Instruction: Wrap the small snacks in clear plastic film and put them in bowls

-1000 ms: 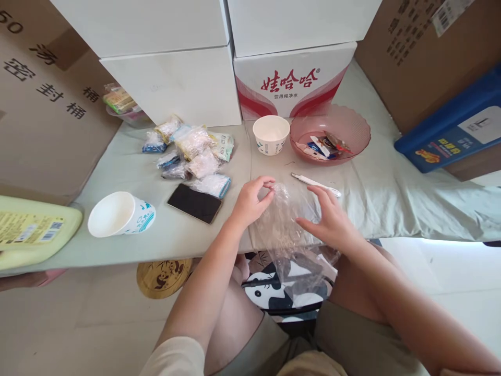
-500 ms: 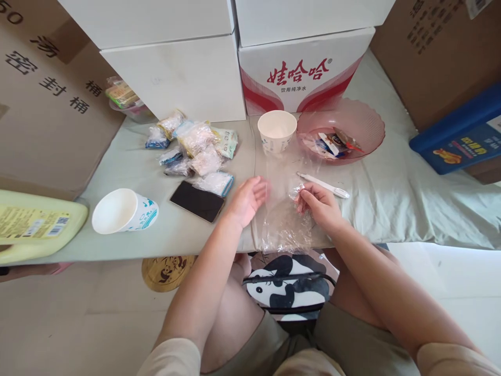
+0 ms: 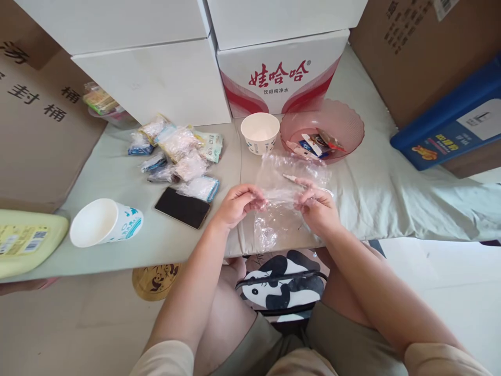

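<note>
A thin clear plastic bag (image 3: 279, 196) stretches between my two hands over the cloth-covered surface. My left hand (image 3: 243, 203) pinches its left side, and my right hand (image 3: 316, 206) grips its right side. Beneath the film and partly behind my right fingers lies a white pen-like tool (image 3: 290, 178). Just beyond the bag stands an upright paper cup (image 3: 260, 137). Beside the cup, a pink translucent bowl (image 3: 350, 125) holds a few small wrappers or packets.
Several plastic-wrapped packets (image 3: 183, 149) are heaped at left, with a dark phone (image 3: 182, 208) in front. A second paper cup (image 3: 105, 222) lies tilted near a yellow bottle (image 3: 29, 243). White boxes (image 3: 148, 83) line the back; a blue package (image 3: 450, 120) stands at right.
My left hand has gone from open beside the plastic bag to gripping it. The bag is now drawn out between both hands. The whole view has shifted slightly.
</note>
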`<state>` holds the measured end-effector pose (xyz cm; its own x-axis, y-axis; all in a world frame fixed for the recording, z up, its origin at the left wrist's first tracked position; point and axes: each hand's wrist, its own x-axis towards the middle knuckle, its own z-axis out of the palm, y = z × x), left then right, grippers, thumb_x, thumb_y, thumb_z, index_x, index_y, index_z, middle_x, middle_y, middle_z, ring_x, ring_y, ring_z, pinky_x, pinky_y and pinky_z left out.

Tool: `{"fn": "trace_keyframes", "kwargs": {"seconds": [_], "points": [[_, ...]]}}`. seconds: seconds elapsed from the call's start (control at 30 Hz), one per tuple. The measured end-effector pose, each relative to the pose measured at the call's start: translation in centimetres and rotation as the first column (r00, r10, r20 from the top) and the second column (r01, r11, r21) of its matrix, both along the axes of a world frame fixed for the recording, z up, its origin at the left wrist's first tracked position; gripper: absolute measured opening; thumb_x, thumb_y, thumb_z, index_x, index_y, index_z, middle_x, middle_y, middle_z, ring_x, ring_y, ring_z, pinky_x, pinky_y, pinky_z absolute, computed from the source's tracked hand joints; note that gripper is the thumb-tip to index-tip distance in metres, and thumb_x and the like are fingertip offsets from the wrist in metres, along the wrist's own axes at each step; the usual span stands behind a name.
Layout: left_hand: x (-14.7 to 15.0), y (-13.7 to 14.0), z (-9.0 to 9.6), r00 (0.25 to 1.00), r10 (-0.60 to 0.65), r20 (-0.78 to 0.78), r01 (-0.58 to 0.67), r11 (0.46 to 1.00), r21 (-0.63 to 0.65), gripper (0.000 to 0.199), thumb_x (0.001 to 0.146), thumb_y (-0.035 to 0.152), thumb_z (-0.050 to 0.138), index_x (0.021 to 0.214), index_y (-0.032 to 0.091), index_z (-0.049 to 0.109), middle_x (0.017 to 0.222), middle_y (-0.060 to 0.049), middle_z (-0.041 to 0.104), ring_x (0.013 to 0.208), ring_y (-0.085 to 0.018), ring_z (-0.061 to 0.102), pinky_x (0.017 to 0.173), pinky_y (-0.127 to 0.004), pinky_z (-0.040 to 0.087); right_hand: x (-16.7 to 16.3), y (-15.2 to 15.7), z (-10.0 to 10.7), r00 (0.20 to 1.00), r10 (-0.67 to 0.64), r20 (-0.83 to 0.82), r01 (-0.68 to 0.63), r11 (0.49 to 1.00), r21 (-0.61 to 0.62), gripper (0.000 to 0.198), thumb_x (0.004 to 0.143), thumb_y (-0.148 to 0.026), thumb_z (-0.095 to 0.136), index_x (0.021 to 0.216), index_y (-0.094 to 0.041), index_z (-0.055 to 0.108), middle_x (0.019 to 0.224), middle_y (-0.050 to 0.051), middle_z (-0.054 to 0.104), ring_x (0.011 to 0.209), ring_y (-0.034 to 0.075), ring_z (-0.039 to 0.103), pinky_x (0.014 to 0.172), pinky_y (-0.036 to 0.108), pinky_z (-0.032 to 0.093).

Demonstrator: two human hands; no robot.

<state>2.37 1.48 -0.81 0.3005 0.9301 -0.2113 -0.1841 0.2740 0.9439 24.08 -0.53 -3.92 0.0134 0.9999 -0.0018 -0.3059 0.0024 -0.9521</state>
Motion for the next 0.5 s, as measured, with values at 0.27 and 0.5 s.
{"fn": "trace_keyframes", "kwargs": {"seconds": [0.27,0.5], "points": [[-0.7,0.7,-0.5,0.89,0.146,-0.433,0.0,0.947,0.32,0.025,0.077,0.038,0.064,0.063,0.017,0.064,0.069,-0.002,0.066,0.068,-0.015,0.06,0.068,-0.028,0.048,0.5,0.7,0.2,0.997,0.024,-0.074,-0.037,0.985,-0.168,0.032,0.082,-0.052,0.053,0.096,-0.025,0.064,0.124,0.007,0.061,0.08,0.017,0.062,0.062,0.031,0.051],[-1.3,1.2,-1.1,0.962,0.224,-0.158,-0.184,0.955,0.233,0.062,0.067,0.034,0.08,0.121,0.024,0.053,0.098,-0.002,0.071,0.082,-0.014,0.068,0.079,-0.028,0.052,-0.3,0.5,-0.2,0.987,0.015,0.162,0.001,0.995,-0.096,0.057,0.074,-0.039,0.075,0.123,-0.03,0.048,0.094,0.0,0.063,0.068,0.013,0.057,0.067,0.03,0.051]]}}
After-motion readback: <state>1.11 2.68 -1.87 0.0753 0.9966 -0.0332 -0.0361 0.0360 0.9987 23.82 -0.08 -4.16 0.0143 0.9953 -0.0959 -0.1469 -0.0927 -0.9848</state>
